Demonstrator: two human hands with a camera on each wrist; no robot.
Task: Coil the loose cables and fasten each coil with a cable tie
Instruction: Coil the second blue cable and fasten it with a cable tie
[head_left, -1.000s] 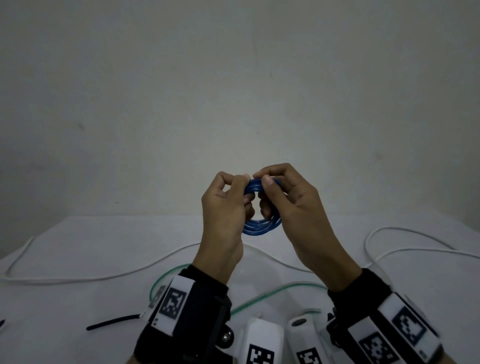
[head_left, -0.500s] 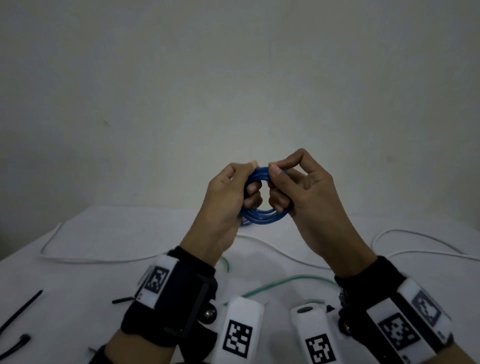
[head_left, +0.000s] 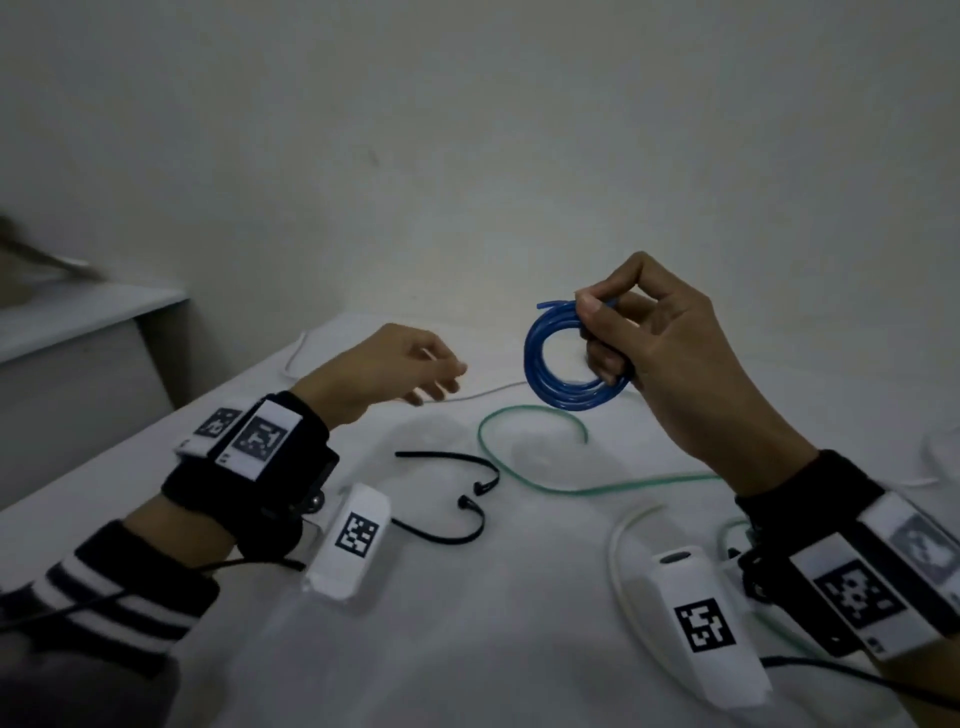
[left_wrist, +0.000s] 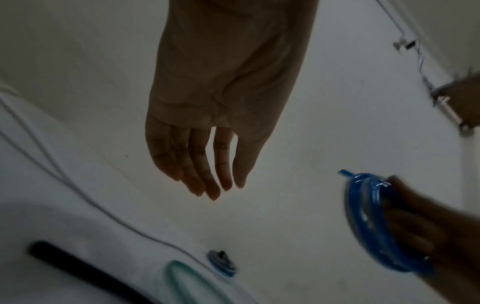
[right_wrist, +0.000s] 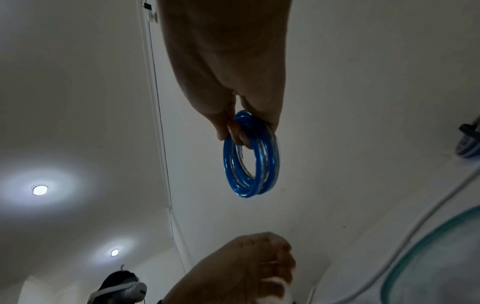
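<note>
white table (head_left: 467, 649) — being used as support | green cable (head_left: 524, 475), white cable (head_left: 483, 392), two black cable ties (head_left: 457, 460) — being carried on it, loose

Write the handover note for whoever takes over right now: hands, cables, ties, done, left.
Right hand pinches the blue coil in the air over the table; no tie on it is visible.
Left hand is open and holds nothing, above the table.
Two black ties lie loose on the table between the wrists.
Green cable and white cable lie uncoiled.
Done: blue cable coiled.
Left: tie the blue coil, then coil and tie the green and white.
</note>
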